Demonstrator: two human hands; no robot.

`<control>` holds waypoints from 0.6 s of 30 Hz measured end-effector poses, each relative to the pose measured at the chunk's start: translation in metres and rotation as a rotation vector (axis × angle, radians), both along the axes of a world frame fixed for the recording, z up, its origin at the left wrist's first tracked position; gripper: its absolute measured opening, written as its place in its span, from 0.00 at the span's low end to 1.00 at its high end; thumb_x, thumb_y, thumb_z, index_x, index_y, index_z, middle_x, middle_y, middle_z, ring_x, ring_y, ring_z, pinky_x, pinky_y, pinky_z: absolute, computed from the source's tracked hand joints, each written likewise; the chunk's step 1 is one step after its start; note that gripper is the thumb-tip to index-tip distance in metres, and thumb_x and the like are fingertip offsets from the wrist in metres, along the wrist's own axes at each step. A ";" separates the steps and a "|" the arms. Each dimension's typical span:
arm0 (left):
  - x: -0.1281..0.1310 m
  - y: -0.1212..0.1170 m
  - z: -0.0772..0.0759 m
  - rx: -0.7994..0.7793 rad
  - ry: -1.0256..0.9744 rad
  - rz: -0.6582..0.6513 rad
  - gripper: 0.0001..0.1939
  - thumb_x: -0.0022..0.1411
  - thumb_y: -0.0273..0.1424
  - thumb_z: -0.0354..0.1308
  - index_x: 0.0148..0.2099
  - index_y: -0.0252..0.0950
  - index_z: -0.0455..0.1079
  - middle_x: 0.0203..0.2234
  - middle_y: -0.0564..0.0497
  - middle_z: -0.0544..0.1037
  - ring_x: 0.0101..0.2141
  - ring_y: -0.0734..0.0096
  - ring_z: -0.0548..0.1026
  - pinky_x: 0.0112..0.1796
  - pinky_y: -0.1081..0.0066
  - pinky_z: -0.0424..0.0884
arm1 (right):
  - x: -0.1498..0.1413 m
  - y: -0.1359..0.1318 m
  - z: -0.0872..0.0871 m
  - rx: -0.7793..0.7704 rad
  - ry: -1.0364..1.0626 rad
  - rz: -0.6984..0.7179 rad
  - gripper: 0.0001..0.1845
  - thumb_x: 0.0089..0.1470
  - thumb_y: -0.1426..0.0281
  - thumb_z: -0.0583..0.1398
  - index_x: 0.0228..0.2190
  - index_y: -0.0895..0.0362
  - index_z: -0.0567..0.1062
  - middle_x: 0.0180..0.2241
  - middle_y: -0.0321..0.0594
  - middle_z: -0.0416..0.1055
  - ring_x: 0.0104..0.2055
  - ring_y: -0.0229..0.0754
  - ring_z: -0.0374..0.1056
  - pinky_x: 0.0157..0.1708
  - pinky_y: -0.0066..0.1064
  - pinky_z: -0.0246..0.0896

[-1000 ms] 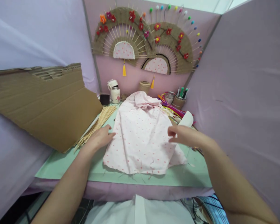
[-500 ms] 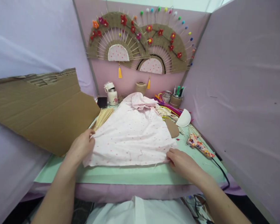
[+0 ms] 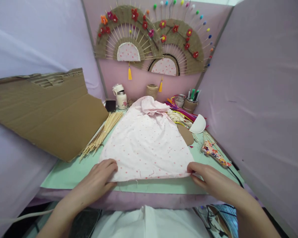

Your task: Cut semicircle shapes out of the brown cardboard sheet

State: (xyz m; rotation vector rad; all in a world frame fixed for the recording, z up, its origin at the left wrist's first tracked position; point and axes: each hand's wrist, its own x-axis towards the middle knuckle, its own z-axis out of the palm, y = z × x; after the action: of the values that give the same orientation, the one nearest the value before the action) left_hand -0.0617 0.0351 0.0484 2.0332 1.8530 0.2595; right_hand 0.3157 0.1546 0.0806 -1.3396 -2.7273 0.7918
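Note:
A white cloth with small pink dots (image 3: 149,148) lies spread over the green tabletop, its far end bunched up. At its near left corner, my left hand (image 3: 103,177) is closed on the edge, with the thumb below and the fingers on top. My right hand (image 3: 203,175) pinches the near right corner between thumb and fingers. The front edge runs fairly straight between both hands, with a few loose threads hanging from it. Left of the cloth lies a bundle of thin wooden sticks (image 3: 101,134). A brown cardboard piece (image 3: 185,135) is partly covered by the cloth's right side.
A large cardboard sheet (image 3: 49,112) leans at the left. On the right lie a flower-patterned glue gun (image 3: 215,153) with a cord and a white half-round piece (image 3: 198,124). Behind stand a flask (image 3: 121,99), a twine spool (image 3: 152,91) and a pen holder (image 3: 190,105). Decorated fans (image 3: 129,29) hang on the back wall.
My left hand has moved right and toward me along the cloth, uncovering more of the sticks. The cloth's front edge is straighter. My right hand keeps its corner, slightly further right.

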 end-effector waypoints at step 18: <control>-0.001 0.087 0.054 0.218 0.371 0.236 0.12 0.63 0.29 0.45 0.36 0.37 0.70 0.32 0.45 0.77 0.34 0.61 0.74 0.35 0.68 0.64 | -0.032 0.087 0.007 0.331 -0.120 -0.150 0.11 0.55 0.74 0.50 0.35 0.55 0.72 0.31 0.41 0.74 0.30 0.41 0.67 0.27 0.28 0.48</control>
State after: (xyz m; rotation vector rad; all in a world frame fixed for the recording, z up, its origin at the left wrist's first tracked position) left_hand -0.0629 0.1226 0.1022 2.1151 2.3907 0.1593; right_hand 0.2834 0.2420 0.0879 -1.5297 -2.6456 0.2430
